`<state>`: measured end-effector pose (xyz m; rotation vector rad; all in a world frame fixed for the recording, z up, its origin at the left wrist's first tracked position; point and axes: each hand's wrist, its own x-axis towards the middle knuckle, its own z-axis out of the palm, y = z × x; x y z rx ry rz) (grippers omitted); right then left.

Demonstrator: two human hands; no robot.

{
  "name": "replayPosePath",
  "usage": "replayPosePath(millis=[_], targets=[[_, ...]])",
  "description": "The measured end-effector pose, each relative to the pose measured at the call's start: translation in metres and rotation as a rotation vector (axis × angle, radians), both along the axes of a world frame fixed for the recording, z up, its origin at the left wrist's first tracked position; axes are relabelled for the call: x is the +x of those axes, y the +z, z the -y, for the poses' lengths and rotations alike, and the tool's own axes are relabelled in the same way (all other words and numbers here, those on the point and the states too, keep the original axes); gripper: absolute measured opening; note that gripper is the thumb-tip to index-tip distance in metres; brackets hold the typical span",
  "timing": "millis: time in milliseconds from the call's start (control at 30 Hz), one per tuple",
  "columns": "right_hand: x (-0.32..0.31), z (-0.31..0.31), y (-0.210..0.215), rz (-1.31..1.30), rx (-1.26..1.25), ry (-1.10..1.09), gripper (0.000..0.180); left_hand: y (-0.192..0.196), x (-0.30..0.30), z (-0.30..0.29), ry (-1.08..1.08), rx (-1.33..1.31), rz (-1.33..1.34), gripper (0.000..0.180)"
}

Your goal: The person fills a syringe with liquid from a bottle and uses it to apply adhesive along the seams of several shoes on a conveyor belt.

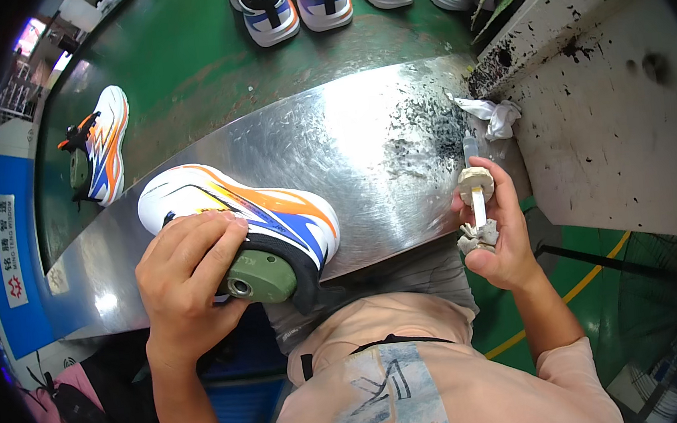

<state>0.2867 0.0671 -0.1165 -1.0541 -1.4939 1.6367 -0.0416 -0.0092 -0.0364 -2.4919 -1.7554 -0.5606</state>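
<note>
My left hand (187, 277) is wrapped round a running shoe (274, 209), white with orange, yellow and blue. The shoe lies tilted on its side over a shiny metal plate (386, 199), its toe to the left and its sole facing away from me. A green shoe last (268, 278) fills its opening, near my palm. In my right hand (506, 237) is a syringe (477, 199), its clear nozzle pointing away from me. Whitish residue cakes its flange and plunger end, and my fingers close around it over the plate's right side.
A similar shoe (107, 147) lies on the green surface (181, 72) at the left. Several more shoes (324, 3) line the far side. A crumpled white cloth (499, 117) sits by a stained pale panel (611, 107) at the right. Black specks dot the plate there.
</note>
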Motion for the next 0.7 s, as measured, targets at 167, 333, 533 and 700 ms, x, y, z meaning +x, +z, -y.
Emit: replayPosePath(millis=[167,333,533,700], targets=[[0.006,-0.003,0.007,0.044,-0.010,0.031,0.108,-0.003,0.008,0.012,0.006,0.074,0.021,0.040],[0.004,0.000,0.016,0.111,-0.020,0.119,0.107,-0.004,0.015,0.033,0.064,0.070,0.029,0.033],[0.006,0.002,0.034,0.232,-0.044,0.157,0.108,-0.013,0.014,0.049,0.072,0.089,0.119,0.029],[-0.012,-0.012,0.044,0.205,0.064,0.113,0.105,-0.029,0.016,0.071,0.119,0.153,0.084,0.016]])
